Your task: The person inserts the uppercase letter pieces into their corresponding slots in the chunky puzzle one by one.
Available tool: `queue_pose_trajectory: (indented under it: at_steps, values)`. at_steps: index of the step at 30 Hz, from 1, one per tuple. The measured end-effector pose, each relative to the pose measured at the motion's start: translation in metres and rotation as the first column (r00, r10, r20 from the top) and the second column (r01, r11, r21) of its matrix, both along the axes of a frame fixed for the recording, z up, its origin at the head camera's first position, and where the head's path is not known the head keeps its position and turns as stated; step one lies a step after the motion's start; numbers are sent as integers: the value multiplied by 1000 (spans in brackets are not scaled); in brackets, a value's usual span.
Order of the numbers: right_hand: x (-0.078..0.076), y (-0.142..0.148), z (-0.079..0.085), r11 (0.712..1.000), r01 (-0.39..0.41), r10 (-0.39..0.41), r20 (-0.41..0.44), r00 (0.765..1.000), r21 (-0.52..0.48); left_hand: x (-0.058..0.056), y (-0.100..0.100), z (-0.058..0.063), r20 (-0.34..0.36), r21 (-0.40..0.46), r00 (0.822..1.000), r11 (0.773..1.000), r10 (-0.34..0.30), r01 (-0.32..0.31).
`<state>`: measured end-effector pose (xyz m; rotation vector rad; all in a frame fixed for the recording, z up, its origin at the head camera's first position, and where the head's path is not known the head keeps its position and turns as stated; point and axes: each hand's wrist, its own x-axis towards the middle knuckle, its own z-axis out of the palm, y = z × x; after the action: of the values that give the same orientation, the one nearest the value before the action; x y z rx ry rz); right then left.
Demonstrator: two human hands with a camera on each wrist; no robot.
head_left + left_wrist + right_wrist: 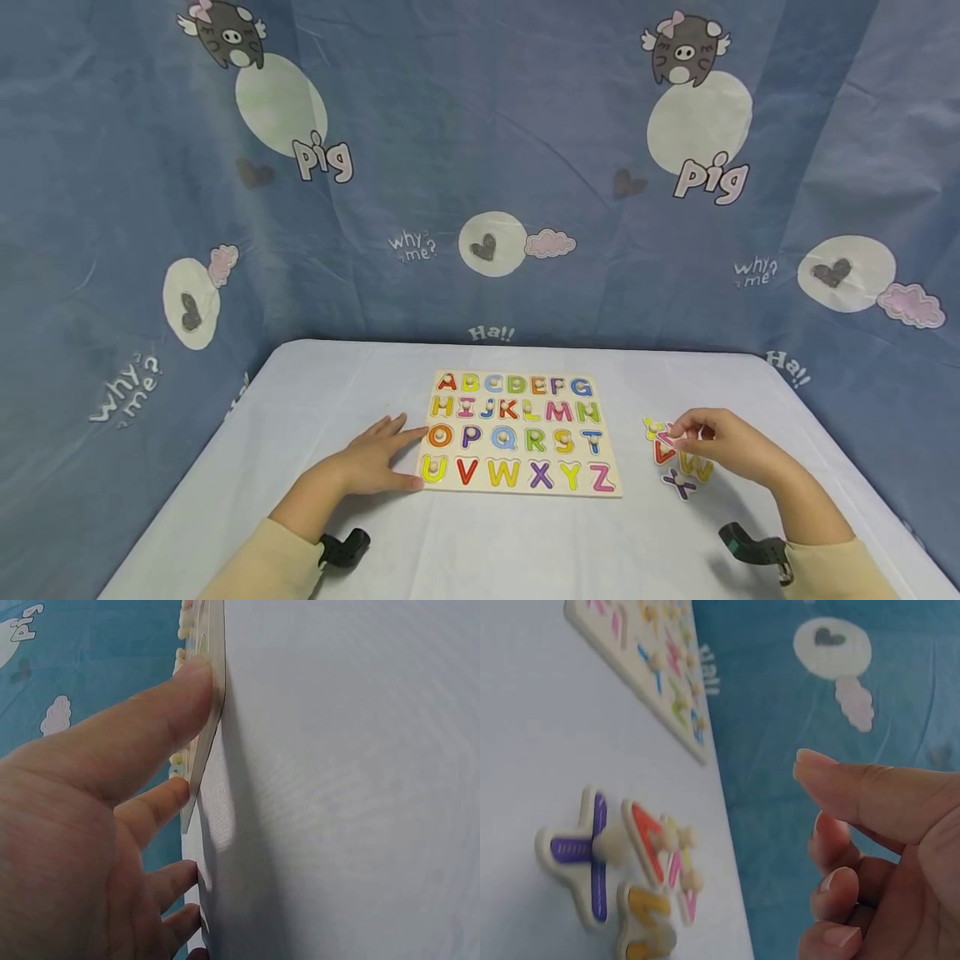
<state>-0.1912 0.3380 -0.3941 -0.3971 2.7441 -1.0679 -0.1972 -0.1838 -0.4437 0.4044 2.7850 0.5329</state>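
A wooden alphabet puzzle board (519, 493) lies on the white table. Knobs stand on its upper-row letters and the U, while V to Z in the bottom row show none. My left hand (378, 457) steadies the board's left side, thumb at the near corner, index finger by the O, fingers spread. To the right is a small pile of letter pieces: a red V (646, 840), a yellow W (697, 468), a purple X (574, 850), a yellow Y (652, 428) and a pink Z. Just above them, my right hand (723, 437) has loosely bent fingers and nothing between them.
White cloth covers the table (510, 550), reaching back to a blue printed curtain (480, 167). Black wrist cameras sit on the left wrist (345, 548) and the right wrist (752, 547).
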Motion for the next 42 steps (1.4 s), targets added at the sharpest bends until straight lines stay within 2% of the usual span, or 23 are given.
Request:
queue_pose_trajectory:
  at_steps: [5, 11, 22, 32, 42]
  values:
    - [-3, 9, -9, 1000, 23, -23, 4, 1000, -5, 0, 1, 1, 0, -1, 1000, 1000, 6, -6]
    - [-9, 6, -25, 998, 60, -60, 20, 998, 15, 2, 2, 2, -5, -5, 1000, 1000, 12, -12]
    - [-19, -6, -41, 983, 152, -164, 115, 980, 104, 2, 1, 1, 3, 3, 1000, 1000, 13, -13]
    - [-22, -8, -42, 985, 113, -126, 98, 987, 127, 1, 2, 3, -2, 5, 1000, 1000, 12, -12]
    - [-19, -16, -30, 983, 92, -112, 117, 987, 160, 3, 0, 5, -10, 30, 1000, 999, -23, 23]
